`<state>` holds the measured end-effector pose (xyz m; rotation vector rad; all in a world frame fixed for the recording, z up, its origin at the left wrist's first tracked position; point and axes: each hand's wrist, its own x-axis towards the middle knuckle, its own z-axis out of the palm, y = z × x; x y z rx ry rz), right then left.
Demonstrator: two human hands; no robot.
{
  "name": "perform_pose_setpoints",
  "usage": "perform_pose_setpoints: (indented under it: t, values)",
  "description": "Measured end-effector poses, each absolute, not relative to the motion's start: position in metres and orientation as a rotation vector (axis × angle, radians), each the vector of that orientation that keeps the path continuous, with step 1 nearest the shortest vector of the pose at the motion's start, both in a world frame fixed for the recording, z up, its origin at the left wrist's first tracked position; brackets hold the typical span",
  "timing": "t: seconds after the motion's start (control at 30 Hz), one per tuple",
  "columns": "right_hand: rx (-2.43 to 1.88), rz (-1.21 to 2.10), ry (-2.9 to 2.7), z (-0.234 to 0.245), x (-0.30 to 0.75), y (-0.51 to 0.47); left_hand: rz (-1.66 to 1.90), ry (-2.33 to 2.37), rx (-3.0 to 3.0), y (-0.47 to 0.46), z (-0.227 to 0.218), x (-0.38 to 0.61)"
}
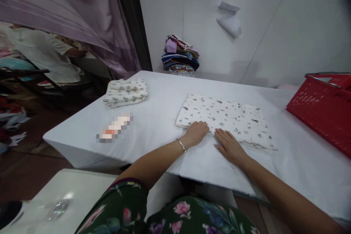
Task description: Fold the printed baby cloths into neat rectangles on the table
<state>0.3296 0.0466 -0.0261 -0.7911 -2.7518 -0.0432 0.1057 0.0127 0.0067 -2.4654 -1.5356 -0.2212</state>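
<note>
A folded white cloth (227, 117) with small grey prints of plants and figures lies flat on the white-covered table in front of me. My left hand (196, 132) rests on its near edge, left of the middle, fingers laid over the fabric and slightly bent; its thumb is hidden. Close beside it, my right hand (230, 146) lies flat on the same edge, with the fingers stretched and the thumb apart on the tablecloth. Neither hand lifts the cloth. At the table's far left sits another folded cloth (126, 93), thicker, with a similar print.
A blurred-out item (115, 128) lies left on the table (159, 117). A red basket (323, 106) with a metal handle stands at the right. Folded textiles (180, 56) are stacked against the wall. Beyond a curtain (82, 14), a person (46, 51) sits at the left.
</note>
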Motion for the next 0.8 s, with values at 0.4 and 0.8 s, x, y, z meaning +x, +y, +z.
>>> perform_pose_setpoints:
  t: [0.4,0.8]
  values:
    - [-0.770,-0.055,-2.715,-0.028,0.329,0.046,-0.252,-1.913,-2.159,-0.015,0.006,0.000]
    - [-0.894,0.040,-2.799,-0.011,0.322,0.041,-0.299,-2.068,-2.257,-0.019,0.025,-0.004]
